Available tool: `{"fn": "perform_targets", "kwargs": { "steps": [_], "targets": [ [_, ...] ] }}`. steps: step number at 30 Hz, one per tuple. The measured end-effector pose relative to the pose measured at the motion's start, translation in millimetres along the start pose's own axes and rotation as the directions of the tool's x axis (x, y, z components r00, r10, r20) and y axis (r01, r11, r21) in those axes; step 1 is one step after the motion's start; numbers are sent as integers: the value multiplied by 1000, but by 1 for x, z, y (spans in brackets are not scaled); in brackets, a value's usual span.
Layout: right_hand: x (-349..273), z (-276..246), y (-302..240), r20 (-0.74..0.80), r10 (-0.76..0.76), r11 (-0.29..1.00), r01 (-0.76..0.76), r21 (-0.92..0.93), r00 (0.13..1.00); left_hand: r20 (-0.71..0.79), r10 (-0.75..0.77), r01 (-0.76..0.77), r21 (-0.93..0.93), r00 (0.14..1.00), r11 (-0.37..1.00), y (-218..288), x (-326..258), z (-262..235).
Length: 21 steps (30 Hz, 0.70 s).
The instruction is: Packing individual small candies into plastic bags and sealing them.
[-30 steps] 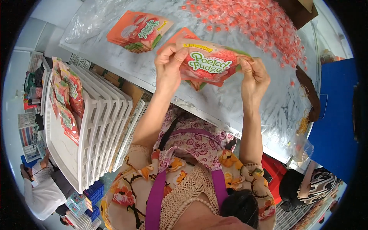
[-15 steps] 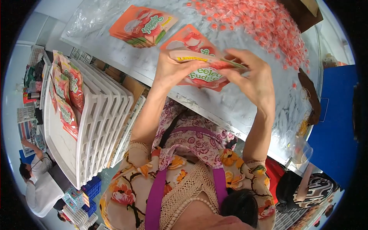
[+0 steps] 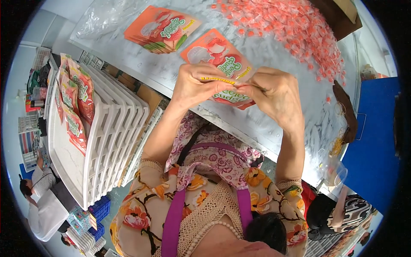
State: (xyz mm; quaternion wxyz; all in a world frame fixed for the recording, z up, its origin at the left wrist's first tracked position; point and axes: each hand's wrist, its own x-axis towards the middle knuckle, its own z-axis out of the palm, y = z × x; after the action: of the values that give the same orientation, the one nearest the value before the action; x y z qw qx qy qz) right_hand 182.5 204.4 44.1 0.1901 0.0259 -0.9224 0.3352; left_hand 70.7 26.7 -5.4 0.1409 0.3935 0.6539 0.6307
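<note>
Both hands pinch the top edge of a red candy pouch [image 3: 233,99] with pale green lettering, held upright at the near side of the table. My left hand [image 3: 195,83] closes on the left part of that edge, thumb toward me. My right hand [image 3: 276,92] grips the right part, its fingers folded behind. Thumbs nearly meet in the middle. Just beyond my hands, another flat pouch [image 3: 209,45] of the same print lies on the marble-patterned table [image 3: 287,137]. Farther left rests a fanned stack of such pouches [image 3: 160,30].
A heap of small wrapped red candies [image 3: 295,34] spreads over the far right of the table, with a cardboard box [image 3: 338,17] behind. Stacked white trays [image 3: 107,141] stand at my left, filled pouches [image 3: 77,96] on top. A clear plastic cup [image 3: 336,173] sits near the right edge.
My hands have come closer together along the pouch's top edge. The right fingers, spread before, have folded in, and the right hand has dropped slightly.
</note>
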Motion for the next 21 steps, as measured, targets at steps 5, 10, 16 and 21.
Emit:
{"fn": "perform_targets", "kwargs": {
  "steps": [5,10,16,21],
  "targets": [
    [-7,-2,-17,8,-65,997,65,-37,998,31,72,-72,-10,997,997,7,-18,-2],
    [-9,6,-20,-40,-98,994,96,-47,994,-44,88,-91,-77,995,993,10,-24,-5],
    [7,10,-41,9,-97,995,97,28,995,-141,95,-81,102,986,992,24,-38,-18],
    [1,4,-44,106,-169,981,178,-80,980,-82,288,-274,147,954,950,20,-37,-18]
  ]
}}
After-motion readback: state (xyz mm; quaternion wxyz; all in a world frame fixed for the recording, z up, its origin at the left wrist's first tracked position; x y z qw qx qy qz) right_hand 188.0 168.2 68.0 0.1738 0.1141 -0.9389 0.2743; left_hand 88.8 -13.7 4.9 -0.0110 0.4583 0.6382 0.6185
